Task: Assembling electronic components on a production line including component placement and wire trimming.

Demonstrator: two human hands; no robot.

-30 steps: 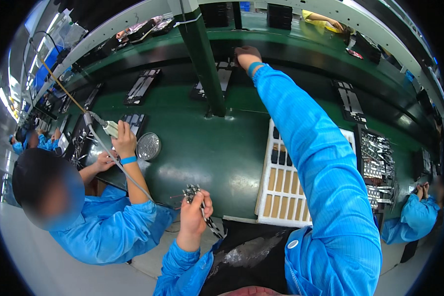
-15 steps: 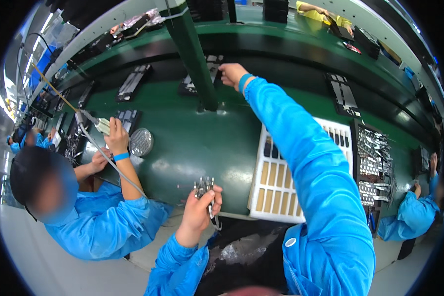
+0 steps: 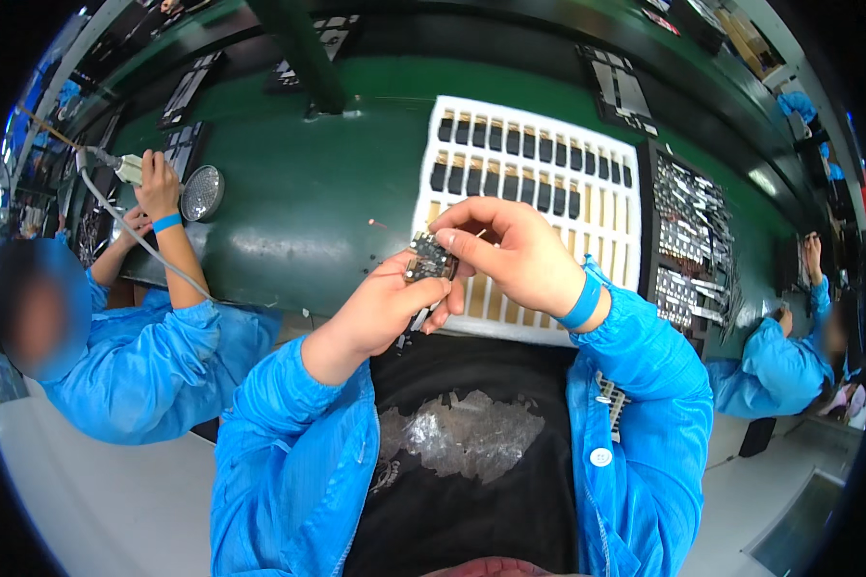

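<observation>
In front of my chest, both hands meet over a small dark circuit board [image 3: 429,258] with metallic parts on it. My left hand [image 3: 380,303] grips the board from below and the left, its thumb lying along the lower edge. Thin strips hang down below those fingers. From the right, my right hand [image 3: 515,258] closes thumb and forefinger on the board's upper edge. Whether a smaller part sits between those fingertips is hidden. Just beyond my right hand lies a white foam tray [image 3: 427,159] with narrow slots, where two rows hold black blocks [image 3: 512,141].
Right of the foam tray stands a dark tray [image 3: 648,192] of metallic parts. A green post [image 3: 303,58] rises from the green bench [image 3: 289,231]. A co-worker at left [image 3: 130,375] holds a corded tool near a round metal dish [image 3: 202,192]; another person [image 3: 775,370] works at right.
My right hand has come back from the dark units at the far side of the bench to the circuit board in my left hand. The view has shifted, uncovering the foam tray.
</observation>
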